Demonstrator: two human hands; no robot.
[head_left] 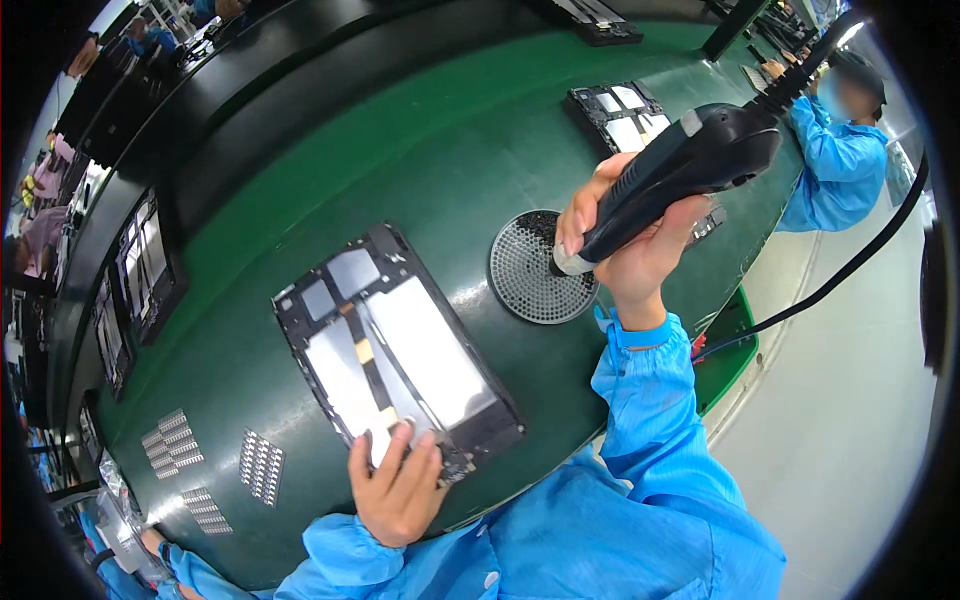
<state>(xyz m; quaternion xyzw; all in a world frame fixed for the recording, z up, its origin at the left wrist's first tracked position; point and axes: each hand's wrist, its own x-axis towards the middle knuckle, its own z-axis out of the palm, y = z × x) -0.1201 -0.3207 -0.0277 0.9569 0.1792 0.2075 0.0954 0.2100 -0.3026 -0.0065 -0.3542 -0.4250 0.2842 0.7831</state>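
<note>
An opened tablet (436, 335) with white battery panels and a dark frame lies at a slant before me on the green bench. On its near edge rest the stretched fingers of my left hand (398, 500), beside a ribbon cable. My right hand (650, 255) is wrapped round a black electric screwdriver (690, 160), whose cord runs up to the right. Its tip points down at a round perforated screw tray (525, 275), with many small dark screws gathered at the tray's far side. Whether the tip touches a screw cannot be made out.
Another opened tablet (615, 108) lies behind the screwdriver. Sheets of small metal parts (262, 466) lie at the left of the green bench (340, 170). More tablets (148, 262) stand along the dark shelf. A co-worker (840, 140) sits far right; a green bin (735, 350) is below the edge.
</note>
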